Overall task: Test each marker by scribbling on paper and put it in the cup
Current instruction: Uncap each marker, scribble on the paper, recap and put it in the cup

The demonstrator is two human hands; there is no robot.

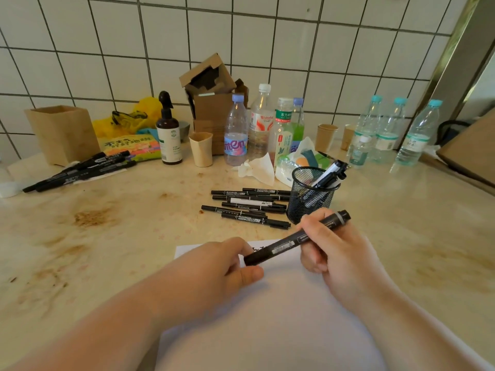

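Note:
Both hands hold one thick black marker [289,243] tilted over the white paper [267,317]. My right hand [332,253] grips its upper barrel; my left hand [227,266] pinches its lower capped end. Black scribbles [258,248] show on the paper's far edge, just behind the marker. A black mesh cup [310,199] stands just beyond my right hand with a few markers [330,174] in it. Several thin black markers [249,206] lie in a loose row left of the cup. A second bunch of black markers [80,170] lies at the far left.
Along the tiled wall stand a wooden box [63,133], a spray bottle [168,135], paper cups [201,152], cardboard boxes [211,89] and several plastic water bottles [385,129]. Crumpled tissue [258,167] and a wrapper [300,159] lie behind the mesh cup. The stained counter [107,236] stretches left.

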